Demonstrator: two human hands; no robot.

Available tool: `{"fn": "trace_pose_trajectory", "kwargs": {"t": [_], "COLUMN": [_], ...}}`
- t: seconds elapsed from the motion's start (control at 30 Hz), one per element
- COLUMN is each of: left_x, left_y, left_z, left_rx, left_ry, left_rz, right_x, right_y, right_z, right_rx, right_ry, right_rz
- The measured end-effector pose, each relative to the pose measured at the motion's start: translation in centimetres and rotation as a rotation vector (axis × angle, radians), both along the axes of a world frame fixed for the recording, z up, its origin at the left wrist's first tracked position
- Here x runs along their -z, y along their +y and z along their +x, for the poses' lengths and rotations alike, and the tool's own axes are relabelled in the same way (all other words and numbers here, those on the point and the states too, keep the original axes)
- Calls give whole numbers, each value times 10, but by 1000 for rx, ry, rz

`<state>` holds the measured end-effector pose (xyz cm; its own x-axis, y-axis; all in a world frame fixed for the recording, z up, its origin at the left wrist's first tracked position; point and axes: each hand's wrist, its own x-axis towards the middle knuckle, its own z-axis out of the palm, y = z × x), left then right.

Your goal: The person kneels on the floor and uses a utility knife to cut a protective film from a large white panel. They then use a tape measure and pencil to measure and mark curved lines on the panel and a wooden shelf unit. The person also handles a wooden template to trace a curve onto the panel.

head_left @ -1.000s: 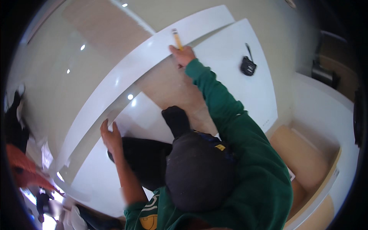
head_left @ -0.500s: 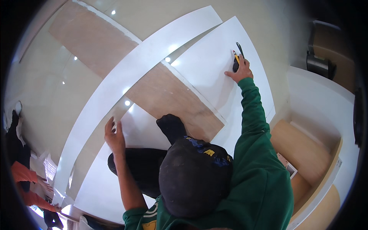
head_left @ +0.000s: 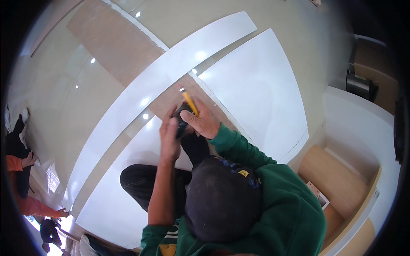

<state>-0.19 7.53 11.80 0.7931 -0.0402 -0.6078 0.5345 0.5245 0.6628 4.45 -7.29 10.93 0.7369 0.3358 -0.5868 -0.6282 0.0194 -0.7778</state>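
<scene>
Two hands of mine meet around one object, a black tape measure (head_left: 182, 123), which is in the middle between them. It is partly covered by my fingers and somewhat blurred, so its small details are not clear to me.

My right hand (head_left: 204, 121) comes to it from the right side, with the thumb lying over its upper part. In the same hand I hold a yellow pencil (head_left: 188, 101); the grip on it is narrow, and its lower end goes in beside my thumb. The eraser end sticks out above the tape measure and points away from me, toward the white curved strip (head_left: 162, 72).

My left hand (head_left: 170, 138) touches the tape measure from its left side, with the fingers bent. This hand is blurred by motion, and I cannot tell how firmly it is closed.

Both hands are over the near part of the brown panel (head_left: 115, 42), which passes under the curved strip. To the right of them lies a white board (head_left: 260, 94), and another white sheet (head_left: 106, 200) is under my bent leg (head_left: 149, 183).
</scene>
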Motion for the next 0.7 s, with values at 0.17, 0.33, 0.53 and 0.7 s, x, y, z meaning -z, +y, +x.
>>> {"fn": "trace_pose_trajectory", "kwargs": {"t": [0.17,0.33,0.53,0.7], "left_x": [10,13,9,3], "left_y": [40,48,51,35], "left_z": [-27,-31,-30,-31], "left_rx": [27,202,225,391], "left_ry": [124,26,118,183], "left_rz": [-211,30,-174,199], "right_x": [6,18,33,35], "right_y": [4,7,0,13], "right_z": [4,2,5,-5], "right_rx": [-318,-370,-423,-326], "right_ry": [8,183,208,148], "right_rz": [-66,-61,24,14]}}
